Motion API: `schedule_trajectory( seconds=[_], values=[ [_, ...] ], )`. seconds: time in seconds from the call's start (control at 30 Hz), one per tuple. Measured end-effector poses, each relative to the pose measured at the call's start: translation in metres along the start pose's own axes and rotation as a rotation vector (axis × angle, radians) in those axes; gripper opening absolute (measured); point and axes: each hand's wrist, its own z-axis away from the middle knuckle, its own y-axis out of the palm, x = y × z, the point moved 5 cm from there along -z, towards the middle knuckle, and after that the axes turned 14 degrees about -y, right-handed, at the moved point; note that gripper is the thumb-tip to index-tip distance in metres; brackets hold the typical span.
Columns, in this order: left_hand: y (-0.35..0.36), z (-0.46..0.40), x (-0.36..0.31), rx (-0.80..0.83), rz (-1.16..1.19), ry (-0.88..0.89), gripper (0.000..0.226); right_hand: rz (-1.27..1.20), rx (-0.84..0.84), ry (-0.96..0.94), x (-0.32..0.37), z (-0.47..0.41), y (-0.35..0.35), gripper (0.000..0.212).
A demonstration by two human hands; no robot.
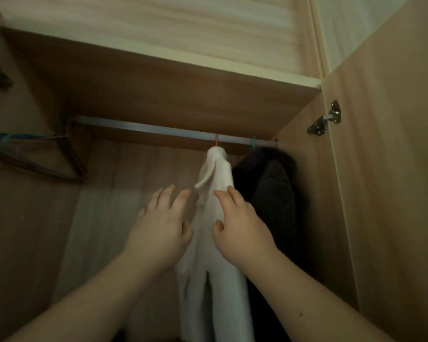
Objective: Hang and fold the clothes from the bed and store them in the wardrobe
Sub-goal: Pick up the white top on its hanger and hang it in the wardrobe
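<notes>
A white garment (218, 174) hangs from a red hanger hook (217, 140) on the metal wardrobe rail (143, 127). My left hand (162, 223) is just left of the garment, fingers spread and straight, close to its edge. My right hand (240, 223) lies against the garment's right side with fingers extended, touching the cloth. A dark garment (272, 183) hangs to the right on a teal hook (254, 141), against the wardrobe's side wall.
Several empty hangers (35, 154) are bunched at the rail's left end. A shelf board (158, 77) runs just above the rail. The open door with a metal hinge (325, 119) stands at the right. Rail between the hangers and the white garment is bare.
</notes>
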Motion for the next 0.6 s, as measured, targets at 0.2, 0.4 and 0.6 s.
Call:
schedule_trajectory(
  seconds=[0.2, 0.4, 0.6],
  values=[
    [-0.026, 0.088, -0.005, 0.131, 0.007, 0.011, 0.07, -0.048, 0.118, 0.096, 0.039, 0.098, -0.012, 0.067],
    [-0.058, 0.193, 0.008, 0.25, 0.087, -0.009, 0.064, 0.014, 0.234, 0.18, 0.098, 0.208, -0.032, 0.068],
    [-0.097, 0.324, 0.016, 0.335, 0.114, 0.069, 0.064, 0.095, 0.287, 0.249, 0.161, 0.335, -0.073, 0.068]
  ],
)
